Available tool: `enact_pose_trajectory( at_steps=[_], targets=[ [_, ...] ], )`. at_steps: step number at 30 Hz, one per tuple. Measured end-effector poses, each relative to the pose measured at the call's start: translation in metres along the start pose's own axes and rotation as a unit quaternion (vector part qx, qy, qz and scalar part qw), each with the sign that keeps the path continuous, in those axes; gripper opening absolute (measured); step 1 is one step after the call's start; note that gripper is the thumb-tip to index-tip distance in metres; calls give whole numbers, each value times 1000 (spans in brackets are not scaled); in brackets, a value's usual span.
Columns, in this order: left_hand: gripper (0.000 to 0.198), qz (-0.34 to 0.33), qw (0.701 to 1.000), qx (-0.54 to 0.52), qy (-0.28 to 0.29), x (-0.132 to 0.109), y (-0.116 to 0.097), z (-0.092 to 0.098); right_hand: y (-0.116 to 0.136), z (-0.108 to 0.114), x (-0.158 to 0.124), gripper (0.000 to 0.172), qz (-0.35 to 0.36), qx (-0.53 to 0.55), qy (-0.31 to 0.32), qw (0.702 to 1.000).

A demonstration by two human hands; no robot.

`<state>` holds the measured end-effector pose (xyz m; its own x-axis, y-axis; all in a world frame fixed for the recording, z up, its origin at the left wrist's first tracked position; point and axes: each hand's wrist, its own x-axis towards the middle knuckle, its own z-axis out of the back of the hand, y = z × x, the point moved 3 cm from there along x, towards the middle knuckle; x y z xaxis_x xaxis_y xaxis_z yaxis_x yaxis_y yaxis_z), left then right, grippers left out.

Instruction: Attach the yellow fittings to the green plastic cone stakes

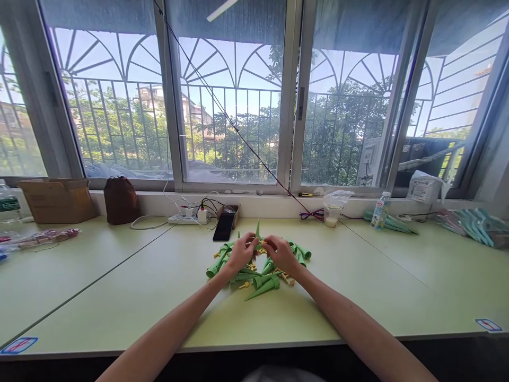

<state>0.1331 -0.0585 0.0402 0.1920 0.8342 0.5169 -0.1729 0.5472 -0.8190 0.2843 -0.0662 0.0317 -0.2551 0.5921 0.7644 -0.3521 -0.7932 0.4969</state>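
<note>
My left hand (242, 253) is closed around a green plastic cone spike (257, 229), held with its point up. Close beside it, my right hand (281, 253) is pinched at the spike's side, with a small yellow peg (262, 242) at its fingertips, partly hidden by the fingers. Around and beneath both hands lies a loose heap of similar green spikes (265, 288), some with ribbed caps. Among them are scattered several small yellow pegs, one loose yellow peg (244, 285) lying at the near side of the heap.
Behind the heap are a black phone (224, 227) and a power strip (186, 217) with cables. A cardboard box (58, 200) and brown pouch (120, 200) stand back left. A plastic cup (331, 215), a bottle (380, 211) and bagged items (473, 225) stand back right on the table (377, 286).
</note>
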Motion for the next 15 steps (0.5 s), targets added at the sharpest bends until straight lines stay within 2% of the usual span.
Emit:
enact_pose_trajectory(
  at_steps=[8, 15],
  targets=[
    [25, -48, 993, 97, 35, -9, -14, -3, -3, 2, -2, 29, 5, -51, -1, 999],
    [22, -69, 988, 126, 50, -12, -22, -4, -4, 4, -2, 35, 0, -83, 2, 997]
  ],
)
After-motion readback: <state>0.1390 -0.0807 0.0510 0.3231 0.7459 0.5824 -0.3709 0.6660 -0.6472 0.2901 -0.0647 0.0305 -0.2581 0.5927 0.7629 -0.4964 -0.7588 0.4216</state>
